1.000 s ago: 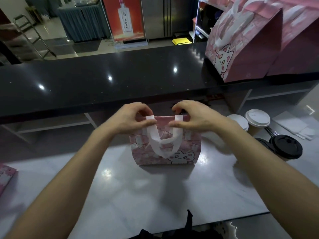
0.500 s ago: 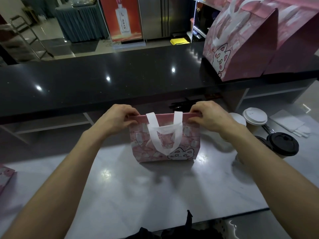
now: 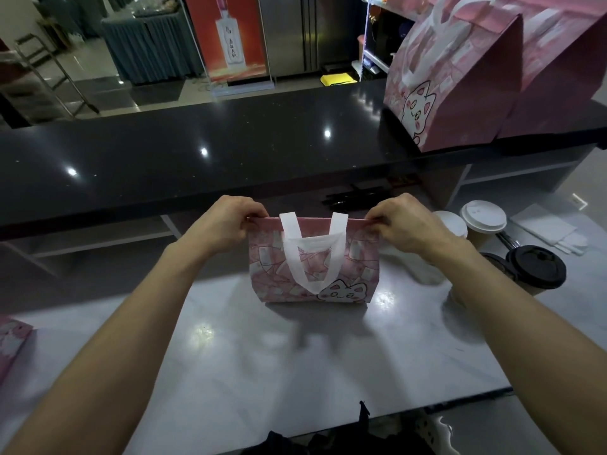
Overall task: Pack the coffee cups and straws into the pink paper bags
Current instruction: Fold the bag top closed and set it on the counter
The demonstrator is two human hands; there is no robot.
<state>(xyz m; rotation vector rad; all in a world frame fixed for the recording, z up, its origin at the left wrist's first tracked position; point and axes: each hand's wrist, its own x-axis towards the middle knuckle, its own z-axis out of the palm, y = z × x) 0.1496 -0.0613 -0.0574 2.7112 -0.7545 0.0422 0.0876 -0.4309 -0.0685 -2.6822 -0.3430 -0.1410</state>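
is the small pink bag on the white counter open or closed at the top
Closed: the pink bag stands upright, its top edge pinched flat by the left hand and right hand.

A glossy black counter [image 3: 230, 152] is running across the middle, reflecting ceiling lights. Beyond it, a red poster [image 3: 226, 37] is standing beside a steel fridge [image 3: 295, 31], and a yellow box [image 3: 338, 79] is lying on the floor.

Open counter [image 3: 295, 356] before the bag [image 3: 358, 274]; cups [image 3: 535, 269] crowding its right.
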